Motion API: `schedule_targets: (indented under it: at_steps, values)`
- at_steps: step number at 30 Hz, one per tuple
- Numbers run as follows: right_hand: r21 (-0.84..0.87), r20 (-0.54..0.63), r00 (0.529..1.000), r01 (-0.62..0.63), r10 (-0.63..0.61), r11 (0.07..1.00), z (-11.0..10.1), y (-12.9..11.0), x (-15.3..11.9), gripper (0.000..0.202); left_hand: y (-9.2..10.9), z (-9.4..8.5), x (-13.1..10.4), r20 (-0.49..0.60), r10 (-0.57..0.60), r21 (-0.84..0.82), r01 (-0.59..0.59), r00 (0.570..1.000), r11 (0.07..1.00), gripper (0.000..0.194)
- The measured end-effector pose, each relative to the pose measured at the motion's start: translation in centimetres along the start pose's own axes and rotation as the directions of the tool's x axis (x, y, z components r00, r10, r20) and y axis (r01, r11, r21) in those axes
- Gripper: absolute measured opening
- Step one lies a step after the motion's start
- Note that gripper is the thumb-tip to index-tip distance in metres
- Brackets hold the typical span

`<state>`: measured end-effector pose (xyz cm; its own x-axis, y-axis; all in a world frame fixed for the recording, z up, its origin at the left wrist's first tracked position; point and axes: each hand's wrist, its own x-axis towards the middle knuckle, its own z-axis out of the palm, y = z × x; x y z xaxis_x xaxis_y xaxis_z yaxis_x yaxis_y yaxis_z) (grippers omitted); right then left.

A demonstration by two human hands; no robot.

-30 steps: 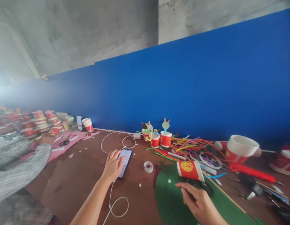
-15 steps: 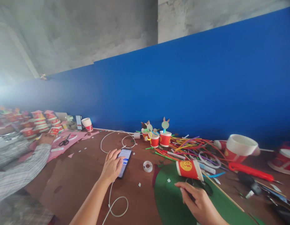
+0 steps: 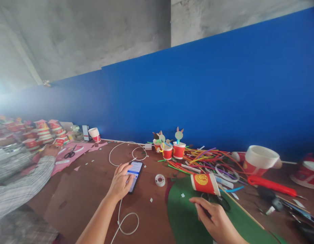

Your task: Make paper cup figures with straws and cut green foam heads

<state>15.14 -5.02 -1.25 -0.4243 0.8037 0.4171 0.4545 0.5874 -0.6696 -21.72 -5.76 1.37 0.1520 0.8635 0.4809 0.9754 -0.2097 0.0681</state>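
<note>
My left hand (image 3: 120,183) is open over the left edge of a phone (image 3: 135,179) lying on the brown table, its fingers spread and the fingertips at the lit screen. A white cable runs from below the phone. My right hand (image 3: 212,217) hovers over the green sheet (image 3: 182,217), thumb and index finger extended a little apart, with nothing visible between them. Just beyond it a red paper cup (image 3: 205,184) lies on its side, near black scissors handles. Between the hands is a roll of clear tape (image 3: 160,180).
Colourful pipe cleaners (image 3: 197,159) and small decorated cups (image 3: 179,150) stand along the blue wall. At right are stacked white cups (image 3: 261,157) and a red glue gun (image 3: 271,185). Another person's sleeve (image 3: 32,186) reaches over pink paper (image 3: 67,161) at left.
The fingers of my left hand have shifted slightly on the phone, and the screen shows a changed layout. My right hand has stayed in place.
</note>
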Motion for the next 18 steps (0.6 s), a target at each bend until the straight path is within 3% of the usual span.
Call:
schedule_targets:
  at_steps: [6,9,11,13,15,16,18]
  values:
    - [0.017,-0.074,0.996,0.049,-0.047,0.999,0.1,0.1,-0.2,0.025,-0.1,0.1,0.0,-0.051,-0.003,-0.012,0.002,0.999,1.000,0.033]
    - [-0.002,-0.277,0.959,0.056,-0.055,0.998,-0.9,-0.1,-0.1,0.023,0.2,0.0,0.4,-0.050,0.007,-0.013,-0.007,0.999,1.000,0.029]
    - [-0.033,-0.439,0.898,-0.003,-0.012,0.999,-2.0,0.1,0.3,0.023,1.0,-0.6,1.2,-0.024,0.028,-0.024,-0.028,0.999,0.999,0.027]
    - [-0.067,-0.551,0.832,-0.127,0.070,0.990,-3.1,0.8,0.9,0.025,2.6,-1.5,2.4,0.018,0.062,-0.069,-0.061,0.998,0.996,0.026]
    - [-0.112,-0.588,0.794,-0.268,0.154,0.957,-4.0,2.0,1.6,0.030,5.4,-2.3,3.6,0.057,0.109,-0.149,-0.099,0.992,0.984,0.028]
    - [-0.150,-0.576,0.799,-0.313,0.175,0.938,-4.3,2.6,1.9,0.031,7.0,-2.5,4.3,0.075,0.149,-0.198,-0.131,0.986,0.971,0.030]
    - [-0.238,-0.475,0.860,-0.328,0.185,0.914,-4.4,3.8,2.3,0.027,10.8,-2.1,5.3,0.074,0.213,-0.310,-0.180,0.974,0.934,0.035]
